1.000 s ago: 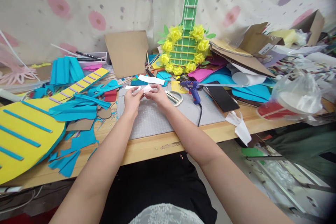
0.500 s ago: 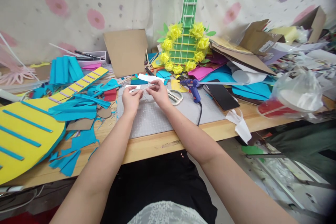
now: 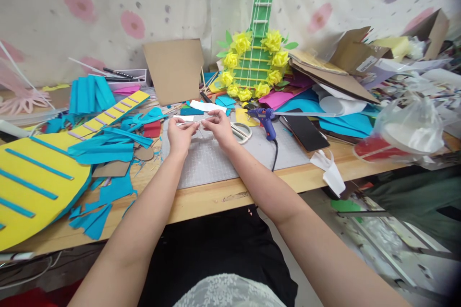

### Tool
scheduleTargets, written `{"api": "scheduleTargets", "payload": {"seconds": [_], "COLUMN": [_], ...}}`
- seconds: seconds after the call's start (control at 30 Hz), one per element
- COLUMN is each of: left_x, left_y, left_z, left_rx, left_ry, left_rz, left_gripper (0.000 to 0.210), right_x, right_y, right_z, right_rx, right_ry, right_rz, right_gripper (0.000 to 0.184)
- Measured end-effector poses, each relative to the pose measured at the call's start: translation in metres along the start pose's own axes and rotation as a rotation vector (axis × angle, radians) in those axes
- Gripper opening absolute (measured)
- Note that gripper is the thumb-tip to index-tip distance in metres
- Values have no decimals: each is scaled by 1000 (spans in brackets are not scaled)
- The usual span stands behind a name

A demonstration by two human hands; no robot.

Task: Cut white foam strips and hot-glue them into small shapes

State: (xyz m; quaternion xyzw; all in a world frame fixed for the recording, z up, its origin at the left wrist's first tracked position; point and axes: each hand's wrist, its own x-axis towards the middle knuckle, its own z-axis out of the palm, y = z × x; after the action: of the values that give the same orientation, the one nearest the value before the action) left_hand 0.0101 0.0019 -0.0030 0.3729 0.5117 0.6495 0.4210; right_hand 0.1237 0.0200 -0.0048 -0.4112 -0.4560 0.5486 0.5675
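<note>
My left hand (image 3: 181,135) and my right hand (image 3: 219,127) meet over a grey cutting mat (image 3: 216,160), fingertips pinching a small white paper strip (image 3: 197,123) between them. The strip is thin and mostly hidden by my fingers. White-handled scissors (image 3: 242,132) lie just right of my right hand. A blue glue gun (image 3: 264,120) lies beyond them, its black cord running toward the table's front edge.
A yellow guitar cut-out with blue strips (image 3: 36,177) lies at left among blue paper scraps (image 3: 104,146). A green guitar with yellow flowers (image 3: 255,64) leans at the back. Cardboard (image 3: 175,71), a black phone (image 3: 304,132) and a plastic bag (image 3: 408,127) crowd the right.
My hands drew slightly apart and flattened the white paper, which showed as a folded piece a second ago and now looks like a thin strip. The view shifted slightly.
</note>
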Motion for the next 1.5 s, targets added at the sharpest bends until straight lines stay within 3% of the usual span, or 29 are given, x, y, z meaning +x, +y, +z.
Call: {"api": "scheduleTargets", "payload": {"seconds": [0.4,0.67,0.83,1.0,1.2,1.33,1.5], "left_x": [3,9,3,-3,-4,-3,-5], "left_y": [-6,-10,-3,8,8,8,9], "left_z": [1,-1,1,5,5,3,4], "left_rx": [-84,-155,-185,-182,-118,-68,-14], "left_ry": [-66,-42,-21,-73,-77,-45,-49], "left_rz": [-13,-77,-131,-252,-247,-239,-217], "left_gripper": [53,54,53,35,29,24,22], "right_x": [1,-3,-4,0,-1,-1,2], "right_y": [1,9,7,7,6,4,5], "right_z": [-1,-2,-2,-4,-6,-6,-7], "right_rx": [32,-70,-90,-79,-164,-374,-366], "right_ry": [-76,-216,-159,-91,-108,-44,-2], "right_rz": [7,23,25,58,54,-32,-136], "right_gripper": [29,46,43,41,38,44,37]}}
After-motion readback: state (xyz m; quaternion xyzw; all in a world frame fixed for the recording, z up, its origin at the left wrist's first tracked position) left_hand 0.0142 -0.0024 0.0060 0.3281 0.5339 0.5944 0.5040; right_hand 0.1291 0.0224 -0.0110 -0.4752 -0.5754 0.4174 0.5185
